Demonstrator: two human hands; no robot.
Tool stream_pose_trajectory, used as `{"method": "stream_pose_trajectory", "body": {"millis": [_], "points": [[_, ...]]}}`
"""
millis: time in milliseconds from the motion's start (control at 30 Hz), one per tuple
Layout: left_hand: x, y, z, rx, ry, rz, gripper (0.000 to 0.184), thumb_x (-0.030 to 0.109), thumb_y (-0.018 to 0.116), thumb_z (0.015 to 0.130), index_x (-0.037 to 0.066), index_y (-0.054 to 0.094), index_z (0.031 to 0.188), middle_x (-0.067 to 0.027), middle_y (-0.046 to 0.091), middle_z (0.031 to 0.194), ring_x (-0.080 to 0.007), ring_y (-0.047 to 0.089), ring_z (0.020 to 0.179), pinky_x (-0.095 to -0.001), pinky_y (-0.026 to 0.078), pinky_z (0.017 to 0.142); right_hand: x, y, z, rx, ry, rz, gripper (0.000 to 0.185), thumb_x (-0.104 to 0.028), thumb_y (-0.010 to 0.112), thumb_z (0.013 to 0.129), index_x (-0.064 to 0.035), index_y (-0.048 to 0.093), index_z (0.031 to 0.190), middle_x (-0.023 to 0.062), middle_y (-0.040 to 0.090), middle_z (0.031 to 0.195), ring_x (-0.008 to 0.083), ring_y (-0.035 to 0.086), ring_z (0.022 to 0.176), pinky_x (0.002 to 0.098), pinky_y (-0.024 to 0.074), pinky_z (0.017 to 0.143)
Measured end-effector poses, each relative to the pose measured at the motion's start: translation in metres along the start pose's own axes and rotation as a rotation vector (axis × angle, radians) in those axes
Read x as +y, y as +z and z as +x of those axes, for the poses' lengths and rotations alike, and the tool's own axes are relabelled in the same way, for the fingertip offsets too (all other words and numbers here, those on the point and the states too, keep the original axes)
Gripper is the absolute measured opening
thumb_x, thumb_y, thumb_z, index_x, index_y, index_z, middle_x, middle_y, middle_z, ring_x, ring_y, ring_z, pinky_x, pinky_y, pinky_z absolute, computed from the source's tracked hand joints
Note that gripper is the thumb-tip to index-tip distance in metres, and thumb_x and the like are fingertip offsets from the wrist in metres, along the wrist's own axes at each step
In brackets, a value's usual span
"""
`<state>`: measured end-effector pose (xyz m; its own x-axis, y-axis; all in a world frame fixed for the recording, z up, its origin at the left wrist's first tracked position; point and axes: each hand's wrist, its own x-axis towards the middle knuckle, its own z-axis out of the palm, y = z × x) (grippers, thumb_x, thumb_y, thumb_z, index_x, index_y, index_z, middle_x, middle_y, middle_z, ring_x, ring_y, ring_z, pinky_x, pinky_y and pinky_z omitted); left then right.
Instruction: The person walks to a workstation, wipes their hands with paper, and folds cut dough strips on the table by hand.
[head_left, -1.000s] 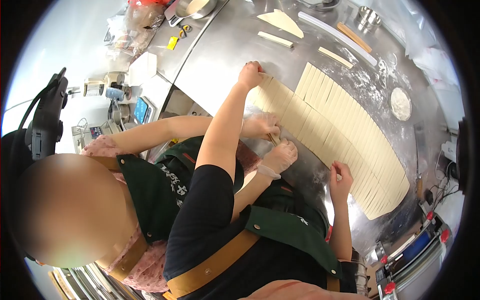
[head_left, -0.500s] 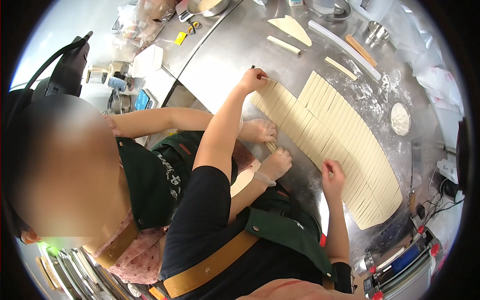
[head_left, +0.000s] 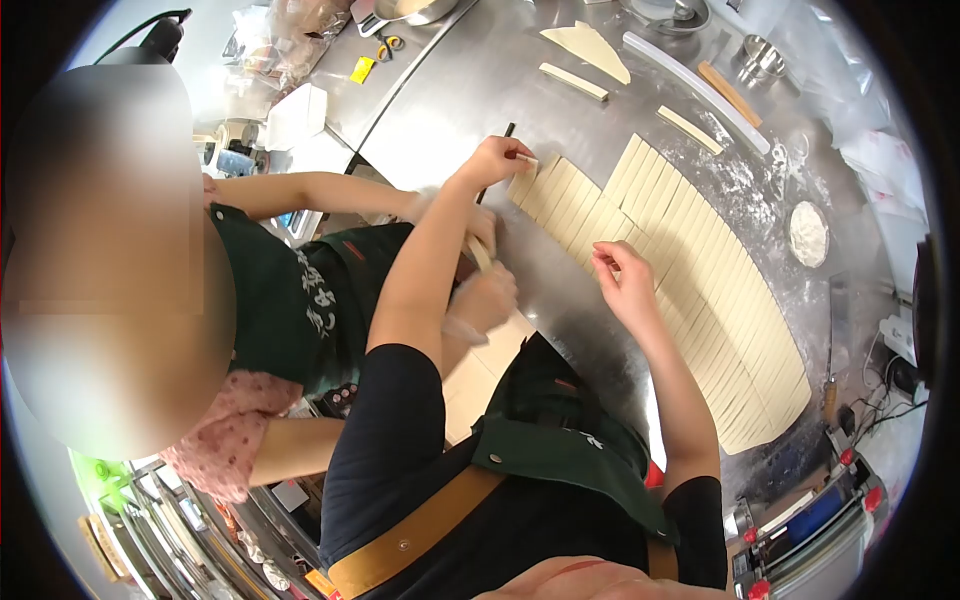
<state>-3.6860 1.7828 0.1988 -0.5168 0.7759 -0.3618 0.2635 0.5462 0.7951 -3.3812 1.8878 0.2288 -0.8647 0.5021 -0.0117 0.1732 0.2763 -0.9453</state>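
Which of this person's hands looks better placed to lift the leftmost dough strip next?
Probably the left hand: its fingers are at the upper end of the leftmost dough strip. The right hand is farther along the cut dough.

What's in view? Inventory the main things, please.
Cut dough strips: many, cream, centre
Loose dough strips: two, cream, far side
Triangular offcut: one, cream, far side
Flour: one round portion, white, right
Long rod: one, whitish, far side
Wooden stick: one, tan, beside rod
Scissors: one pair, yellow-black, upper left
Wooden-handled knife: one, silver, right
Steel table: one, silver, centre
Co-worker: one, green apron, left
Left hand: one, black sleeve, at strips' end
Right hand: one, black sleeve, over strips
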Motion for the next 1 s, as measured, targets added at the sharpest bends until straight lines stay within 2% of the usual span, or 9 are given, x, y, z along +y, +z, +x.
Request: {"method": "stream_pose_trajectory", "body": {"millis": [100, 333, 433, 533, 633, 700, 767, 867, 1000], "points": [[0.025, -0.020, -0.016, -0.158, -0.033, 0.099, 0.021, 0.006, 0.070, 0.078, 0.001, 0.069, 0.099, -0.0037, 0.067, 0.086, -0.0104, 0.060, 0.080, -0.0246, 0.047, 0.075, 0.010, 0.010, -0.007, -0.039, 0.062, 0.047, 0.015, -0.006, 0.063, 0.085, -0.0009, 0.062, 0.099, 0.0110, 0.066, 0.090, 0.0222, 0.066, 0.079, 0.0311, 0.0529, 0.071], [0.062, -0.051, -0.030, -0.344, -0.019, -0.114, 0.018, 0.004, 0.068, 0.081, 0.002, 0.067, 0.099, -0.0007, 0.066, 0.089, -0.0081, 0.059, 0.084, -0.0228, 0.046, 0.078, 0.009, 0.019, -0.018, -0.067, 0.133, 0.112, 0.019, -0.007, 0.064, 0.084, -0.0003, 0.063, 0.101, 0.0126, 0.066, 0.089, 0.0237, 0.067, 0.081, 0.0322, 0.0536, 0.074], [0.086, -0.046, -0.043, -0.311, 0.022, -0.142, 0.017, 0.002, 0.067, 0.081, 0.001, 0.066, 0.098, -0.0003, 0.065, 0.090, -0.0071, 0.059, 0.084, -0.0219, 0.046, 0.077, 0.002, 0.019, -0.011, -0.062, 0.107, 0.086, 0.031, -0.007, 0.067, 0.082, 0.0001, 0.059, 0.110, 0.0152, 0.064, 0.101, 0.0268, 0.064, 0.094, 0.0349, 0.0516, 0.083], [0.112, -0.024, -0.064, -0.237, 0.069, -0.117, 0.017, 0.003, 0.069, 0.081, 0.002, 0.067, 0.098, -0.0009, 0.066, 0.088, -0.0068, 0.058, 0.081, -0.0219, 0.047, 0.074, -0.016, 0.016, 0.001, 0.144, -0.109, -0.013, 0.044, -0.008, 0.069, 0.079, 0.0002, 0.054, 0.120, 0.0174, 0.058, 0.117, 0.0316, 0.058, 0.108, 0.0377, 0.0469, 0.092], [0.122, 0.007, -0.078, -0.193, 0.140, -0.338, 0.016, 0.001, 0.068, 0.082, 0.001, 0.067, 0.098, -0.0015, 0.067, 0.090, -0.0073, 0.059, 0.081, -0.0219, 0.048, 0.073, -0.012, 0.016, 0.014, 0.216, -0.167, 0.006, 0.053, -0.010, 0.072, 0.078, 0.0009, 0.050, 0.125, 0.0188, 0.052, 0.127, 0.0331, 0.052, 0.117, 0.0390, 0.0430, 0.096], [0.126, 0.022, -0.083, -0.186, 0.089, -0.474, 0.016, 0.000, 0.068, 0.082, 0.001, 0.067, 0.097, -0.0029, 0.066, 0.092, -0.0084, 0.060, 0.083, -0.0230, 0.048, 0.075, -0.003, 0.014, 0.019, 0.145, -0.093, 0.136, 0.052, -0.010, 0.071, 0.079, 0.0006, 0.051, 0.126, 0.0169, 0.055, 0.124, 0.0302, 0.054, 0.114, 0.0369, 0.0444, 0.095], [0.109, 0.041, -0.074, -0.134, 0.202, -0.538, 0.016, 0.001, 0.069, 0.081, 0.000, 0.067, 0.097, -0.0037, 0.065, 0.092, -0.0092, 0.060, 0.083, -0.0237, 0.049, 0.075, 0.027, 0.022, 0.037, 0.033, 0.035, 0.388, 0.047, -0.011, 0.069, 0.083, 0.0006, 0.052, 0.124, 0.0137, 0.058, 0.118, 0.0248, 0.058, 0.108, 0.0334, 0.0470, 0.090], [0.085, 0.055, -0.057, -0.083, 0.033, -0.685, 0.021, 0.005, 0.071, 0.081, 0.001, 0.066, 0.100, -0.0031, 0.065, 0.095, -0.0110, 0.060, 0.089, -0.0261, 0.049, 0.078, 0.041, 0.019, 0.031, -0.044, 0.333, 0.665, 0.033, -0.011, 0.062, 0.090, 0.0005, 0.055, 0.120, 0.0073, 0.063, 0.101, 0.0141, 0.062, 0.090, 0.0258, 0.0516, 0.077], [0.066, 0.063, -0.031, 0.017, -0.161, -0.902, 0.016, 0.007, 0.069, 0.083, 0.001, 0.064, 0.098, -0.0050, 0.066, 0.094, -0.0153, 0.064, 0.085, -0.0300, 0.052, 0.080, 0.039, 0.027, 0.053, 0.042, 0.468, 0.550, 0.027, -0.011, 0.058, 0.092, 0.0015, 0.057, 0.116, 0.0071, 0.064, 0.096, 0.0122, 0.064, 0.080, 0.0246, 0.0521, 0.068]]}}
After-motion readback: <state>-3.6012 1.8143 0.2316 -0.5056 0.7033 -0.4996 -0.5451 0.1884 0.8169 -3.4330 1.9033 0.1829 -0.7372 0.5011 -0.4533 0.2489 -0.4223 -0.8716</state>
